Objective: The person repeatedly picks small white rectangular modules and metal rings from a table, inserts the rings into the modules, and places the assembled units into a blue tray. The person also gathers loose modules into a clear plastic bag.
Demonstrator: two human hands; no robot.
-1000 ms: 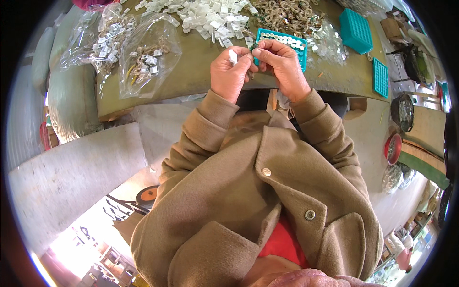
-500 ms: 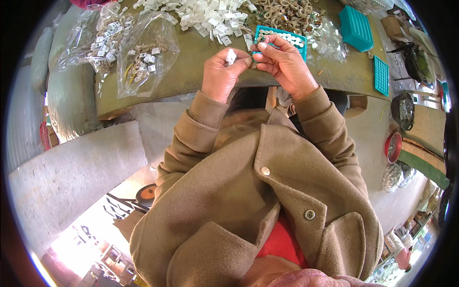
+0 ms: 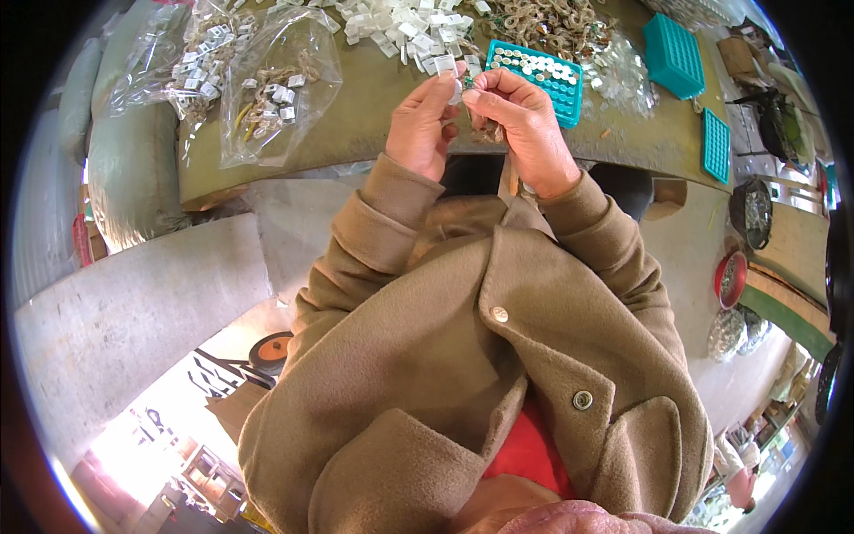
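Observation:
Above the table's near edge my two hands nearly meet. A small white plastic housing is pinched between the thumb and fingers of my left hand. My right hand grips a bundle of beige wire, whose small green end lies close to the housing. Whether the two touch I cannot tell. Just beyond my right hand lies a teal tray with round white pieces in rows in part of its holes. Loose white housings are heaped past my left hand.
Clear bags with wired white pieces lie at left. Coiled beige wires and clear plastic bits are piled at the back right. A stack of teal trays and a single teal tray sit by the table's right end.
My left hand has raised the white housing toward the wire's end. My right hand has come down off the teal tray's front and turned, with the wire bundle hanging below its fingers.

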